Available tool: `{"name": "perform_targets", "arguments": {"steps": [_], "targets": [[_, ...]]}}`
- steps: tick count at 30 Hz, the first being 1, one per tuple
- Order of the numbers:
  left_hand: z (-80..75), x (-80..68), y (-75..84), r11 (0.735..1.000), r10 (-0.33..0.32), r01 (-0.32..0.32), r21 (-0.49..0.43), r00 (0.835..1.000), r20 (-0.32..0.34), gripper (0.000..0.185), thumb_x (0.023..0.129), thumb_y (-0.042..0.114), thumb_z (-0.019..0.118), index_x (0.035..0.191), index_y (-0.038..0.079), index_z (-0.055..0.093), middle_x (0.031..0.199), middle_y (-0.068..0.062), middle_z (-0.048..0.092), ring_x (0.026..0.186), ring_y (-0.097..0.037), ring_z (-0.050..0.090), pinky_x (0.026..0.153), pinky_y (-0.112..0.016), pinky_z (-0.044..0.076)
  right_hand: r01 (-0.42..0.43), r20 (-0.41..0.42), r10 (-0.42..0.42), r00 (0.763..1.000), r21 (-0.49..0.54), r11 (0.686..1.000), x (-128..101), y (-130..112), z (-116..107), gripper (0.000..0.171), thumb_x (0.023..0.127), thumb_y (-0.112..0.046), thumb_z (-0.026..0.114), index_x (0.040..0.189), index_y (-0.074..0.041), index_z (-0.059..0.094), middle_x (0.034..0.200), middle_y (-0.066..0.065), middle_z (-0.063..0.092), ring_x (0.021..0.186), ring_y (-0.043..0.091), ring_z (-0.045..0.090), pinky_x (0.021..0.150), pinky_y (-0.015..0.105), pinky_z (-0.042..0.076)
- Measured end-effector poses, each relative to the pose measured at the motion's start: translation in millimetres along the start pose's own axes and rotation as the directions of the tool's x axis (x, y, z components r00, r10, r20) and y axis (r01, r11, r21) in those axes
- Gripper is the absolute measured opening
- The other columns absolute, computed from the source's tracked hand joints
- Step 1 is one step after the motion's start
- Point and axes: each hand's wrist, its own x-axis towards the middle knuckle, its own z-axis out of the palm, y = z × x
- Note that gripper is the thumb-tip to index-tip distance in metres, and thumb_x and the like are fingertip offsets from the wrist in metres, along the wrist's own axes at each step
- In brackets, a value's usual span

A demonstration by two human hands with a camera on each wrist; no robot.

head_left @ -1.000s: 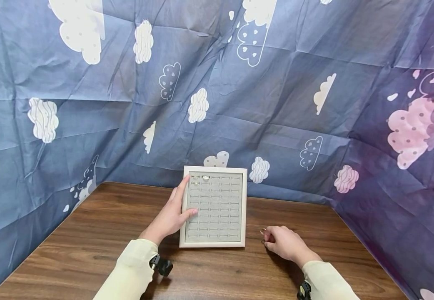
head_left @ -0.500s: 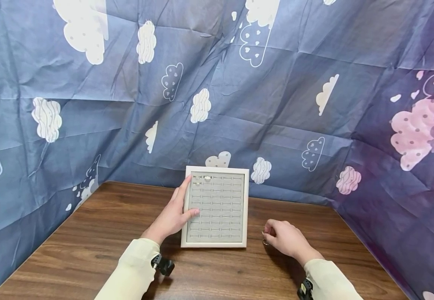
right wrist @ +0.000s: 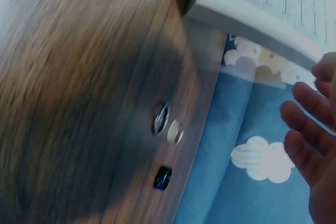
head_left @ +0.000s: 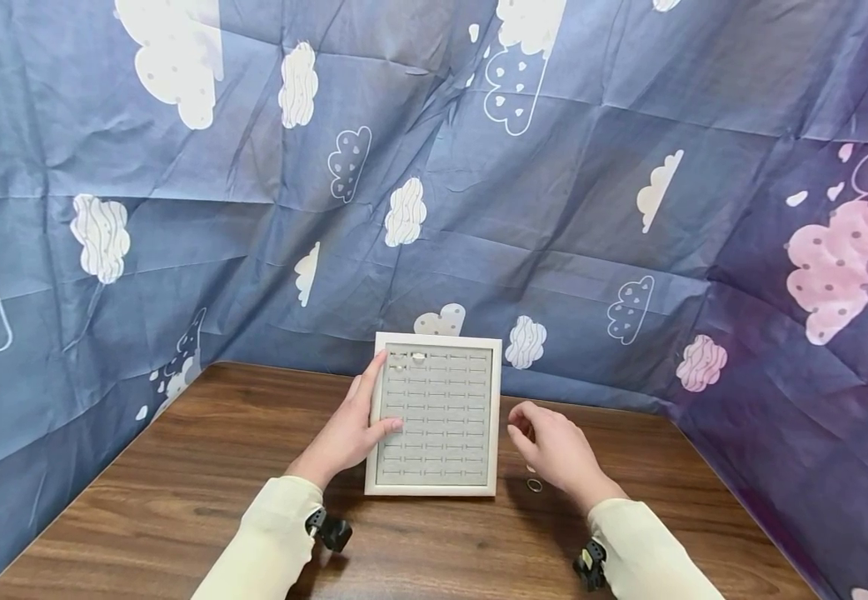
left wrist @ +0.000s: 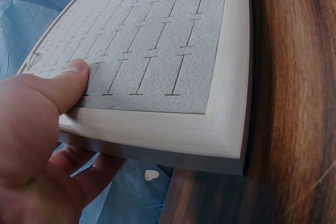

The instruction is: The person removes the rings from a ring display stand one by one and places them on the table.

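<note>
A white-framed ring display board (head_left: 434, 417) with a grey slotted pad leans upright, a few rings (head_left: 418, 357) set in its top left slots. My left hand (head_left: 351, 429) grips its left edge, thumb on the pad, other fingers at the side and behind. My right hand (head_left: 557, 450) hovers just right of the board, fingers curled; whether a ring sits between its fingertips is hidden. Below that hand lie a silver ring (right wrist: 161, 119), a cream-gold ring (right wrist: 175, 131) and a black ring (right wrist: 163, 178) on the table.
The brown wooden table (head_left: 419, 550) extends around the board. A blue cloth backdrop (head_left: 449, 208) printed with clouds hangs close behind the board and along both sides of the table.
My right hand has lifted off the rings on the table and moved up and left toward the board. The left hand keeps its grip on the board.
</note>
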Motion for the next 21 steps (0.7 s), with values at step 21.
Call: {"name": "perform_targets", "arguments": {"steps": [21], "targets": [[2.0,0.1,-0.7,1.0,-0.008,0.008,-0.003,1.0,-0.003,0.112,0.097,0.011,0.081,0.176,0.031,0.004,0.163,-0.024,0.038,0.129,-0.037,0.061,0.114,-0.054,0.048,0.072,-0.106,-0.06,0.993,0.109,0.991,31.5,-50.5,12.4,0.021,0.097,-0.017,0.076,0.117,-0.015,0.068,0.087,-0.009,0.071,0.076,0.006,0.063,0.072,0.034,0.053]]}}
